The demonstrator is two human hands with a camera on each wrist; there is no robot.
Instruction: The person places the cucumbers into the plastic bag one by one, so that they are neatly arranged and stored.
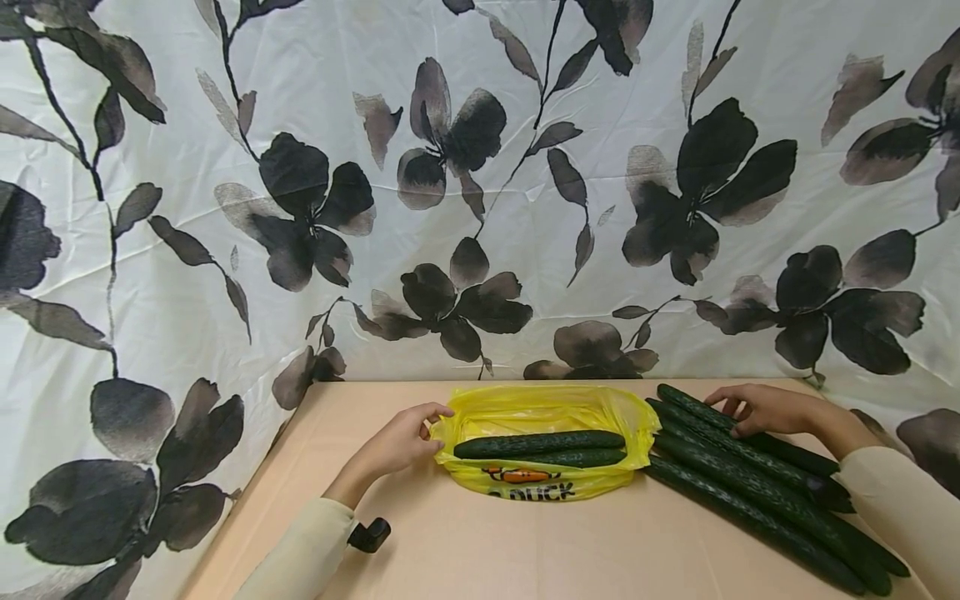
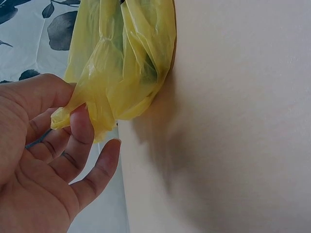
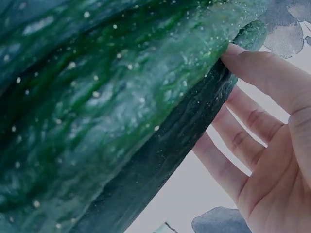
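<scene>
A yellow plastic bag (image 1: 540, 482) lies on the table with its mouth open, and two dark green cucumbers (image 1: 540, 444) show inside. At the bag's left end my left hand (image 1: 393, 446) pinches a gathered corner between thumb and fingers; the left wrist view shows the bunched plastic (image 2: 92, 92) in that pinch. To the right of the bag lies a pile of several long cucumbers (image 1: 757, 492), slanting toward the front right. My right hand (image 1: 772, 410) holds the rearmost cucumber (image 3: 199, 116) of the pile, thumb on one side and fingers on the other.
The tan table (image 1: 450, 550) ends at the back against a white cloth (image 1: 525, 208) printed with dark flowers. A black wrist device (image 1: 369, 535) sits at my left sleeve. The pile's left ends lie right at the bag's right edge.
</scene>
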